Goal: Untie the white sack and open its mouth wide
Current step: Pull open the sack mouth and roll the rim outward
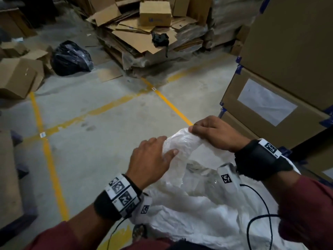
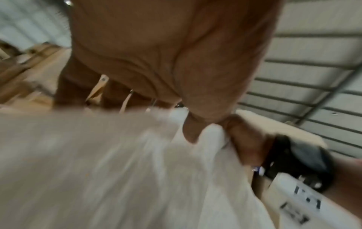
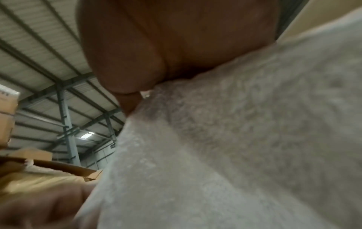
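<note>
The white sack [image 1: 198, 210] lies crumpled on the concrete floor [image 1: 100, 112] right in front of me, its neck [image 1: 180, 145] drawn up into a twisted rope between my two hands. I see no cord or knot on it; whether the tie is already off I cannot tell, since my fingers cover the ends.

My right hand [image 1: 214, 132] is curled round the far end of the neck, gripping the bunched fabric. My left hand [image 1: 153, 159] lies along the near side with fingers mostly straight, thumb [image 1: 173, 152] pressed on top; whether the fingers underneath pinch anything I cannot tell.

To do this well, I judge I should hold the right grip firm as an anchor, work my left fingers into a fold to find the rim's edge, then pull the hands apart sideways, not upward, so the twist unwinds instead of tightening. The black cable [image 1: 259, 219] from my wrist band drapes over the sack; I should keep it from snagging. Stacked cardboard boxes [image 1: 288, 69] stand near on my right.
</note>
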